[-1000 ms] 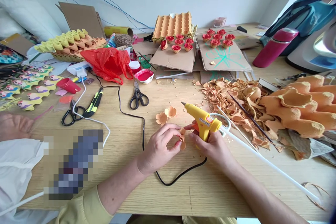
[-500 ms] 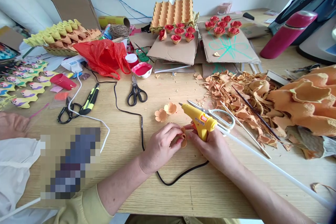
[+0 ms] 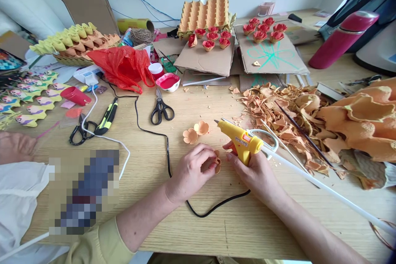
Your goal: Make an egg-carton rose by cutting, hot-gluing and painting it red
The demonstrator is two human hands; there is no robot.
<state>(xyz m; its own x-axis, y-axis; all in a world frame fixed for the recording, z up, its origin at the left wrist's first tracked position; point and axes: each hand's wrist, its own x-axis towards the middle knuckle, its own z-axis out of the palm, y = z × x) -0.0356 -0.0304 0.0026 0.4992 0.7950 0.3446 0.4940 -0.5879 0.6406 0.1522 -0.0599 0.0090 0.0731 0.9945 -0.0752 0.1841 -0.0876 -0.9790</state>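
Near the middle of the table my left hand (image 3: 193, 170) pinches a small orange carton flower (image 3: 218, 163), partly hidden by the fingers. My right hand (image 3: 255, 169) is wrapped round the handle of a yellow glue gun (image 3: 243, 140). The gun's nozzle points up and left, apart from the held flower. A long white glue stick (image 3: 306, 177) runs out of its back. Just beyond my left hand lie two orange flower pieces, one (image 3: 189, 136) beside the other (image 3: 201, 128). White-handled scissors (image 3: 272, 140) lie partly behind the gun.
Orange scraps (image 3: 266, 103) and carton trays (image 3: 365, 119) lie right. Red flowers stand on cardboard (image 3: 204, 60) behind. Black scissors (image 3: 159, 111), a cutter (image 3: 107, 117) and a red paint dish (image 3: 168, 82) lie left of centre. Another person's hand (image 3: 15, 147) is at far left. A black cord (image 3: 168, 152) crosses the table.
My right hand and the glue gun have moved slightly right, away from the flower. My left hand still pinches the flower in nearly the same place.
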